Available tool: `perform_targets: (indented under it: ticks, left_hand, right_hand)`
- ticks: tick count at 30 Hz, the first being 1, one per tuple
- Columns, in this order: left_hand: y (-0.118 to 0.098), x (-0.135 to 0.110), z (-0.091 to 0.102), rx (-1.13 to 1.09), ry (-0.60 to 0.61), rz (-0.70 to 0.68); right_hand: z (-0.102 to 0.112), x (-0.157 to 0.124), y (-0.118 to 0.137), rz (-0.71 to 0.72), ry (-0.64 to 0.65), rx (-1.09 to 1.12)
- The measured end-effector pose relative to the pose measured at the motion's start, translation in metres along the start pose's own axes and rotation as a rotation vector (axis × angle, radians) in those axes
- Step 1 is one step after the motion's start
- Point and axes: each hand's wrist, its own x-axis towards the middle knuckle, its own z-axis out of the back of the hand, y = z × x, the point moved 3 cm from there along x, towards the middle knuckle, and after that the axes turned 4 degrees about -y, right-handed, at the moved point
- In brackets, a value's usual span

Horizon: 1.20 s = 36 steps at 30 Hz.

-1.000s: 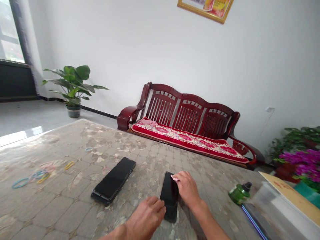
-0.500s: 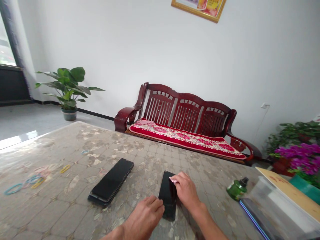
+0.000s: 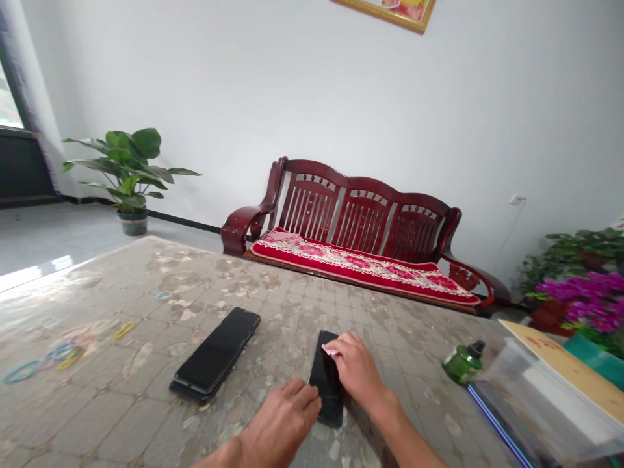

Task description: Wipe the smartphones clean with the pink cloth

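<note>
A black smartphone (image 3: 325, 383) lies flat on the patterned tablecloth (image 3: 160, 429) before me. My left hand (image 3: 287, 416) is closed at its lower left edge, fingertips gripping the side. Over the upper right of the screen, my right hand (image 3: 355, 367) pinches a small pinkish-white wipe (image 3: 330, 351); most of the wipe is hidden under the fingers. To the left rests a stack of black phones (image 3: 217, 351), slightly offset from each other.
Several coloured rubber bands (image 3: 63, 352) lie at the left. On the right stand a green bottle (image 3: 463, 364) with a black cap and a clear plastic box (image 3: 541, 396), near a dark flat item with a blue edge (image 3: 507, 422). A wooden sofa (image 3: 361, 218) is beyond the table.
My right hand with the wipe has shifted slightly left over the screen. My left hand stays at the phone's edge. The whole view has moved a little.
</note>
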Motion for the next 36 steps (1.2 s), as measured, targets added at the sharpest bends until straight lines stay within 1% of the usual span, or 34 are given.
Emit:
perform_targets:
  ticks: [3, 8, 10, 12, 16, 18, 20, 25, 27, 30, 33, 35, 36]
  left_hand:
    - [0.000, 0.000, 0.002, -0.002, 0.013, 0.004]
    - [0.000, 0.003, 0.002, 0.022, 0.051, -0.001]
    - [0.000, 0.003, 0.001, 0.027, 0.050, 0.005]
    - [0.001, 0.003, 0.000, 0.021, 0.039, 0.009]
    - [0.001, 0.002, 0.000, 0.008, 0.012, 0.009]
    - [0.001, 0.002, 0.001, 0.011, 0.006, 0.009]
    - [0.001, 0.003, 0.001, 0.012, 0.003, 0.008]
    - [0.003, 0.003, -0.005, -0.009, -0.009, 0.019]
    - [0.003, 0.003, -0.006, -0.012, -0.007, 0.019]
    - [0.002, 0.002, -0.003, -0.005, -0.015, 0.007]
    - [0.001, 0.001, 0.001, 0.002, -0.047, -0.005]
    - [0.001, 0.002, 0.002, 0.011, -0.060, -0.017]
    - [0.001, 0.002, 0.001, 0.016, -0.063, -0.023]
  right_hand:
    - [-0.003, 0.003, 0.001, -0.033, -0.002, 0.000]
    - [-0.001, -0.019, 0.018, 0.058, 0.088, 0.052]
    - [-0.001, -0.023, 0.021, 0.075, 0.110, 0.054]
    - [-0.002, -0.019, 0.019, 0.073, 0.103, 0.040]
    - [-0.007, 0.003, 0.013, 0.035, 0.035, -0.028]
    - [-0.009, 0.010, 0.012, 0.007, 0.022, -0.047]
    - [-0.011, 0.009, 0.015, 0.004, 0.031, -0.043]
    - [-0.013, -0.010, 0.026, 0.114, 0.079, -0.027]
    - [-0.012, -0.010, 0.025, 0.127, 0.082, -0.032]
    - [-0.010, 0.003, 0.015, 0.080, 0.039, -0.065]
    - [-0.010, 0.016, 0.001, -0.033, -0.021, -0.091]
    - [-0.010, 0.018, -0.002, -0.082, -0.029, -0.084]
    - [-0.010, 0.016, -0.001, -0.079, -0.019, -0.074]
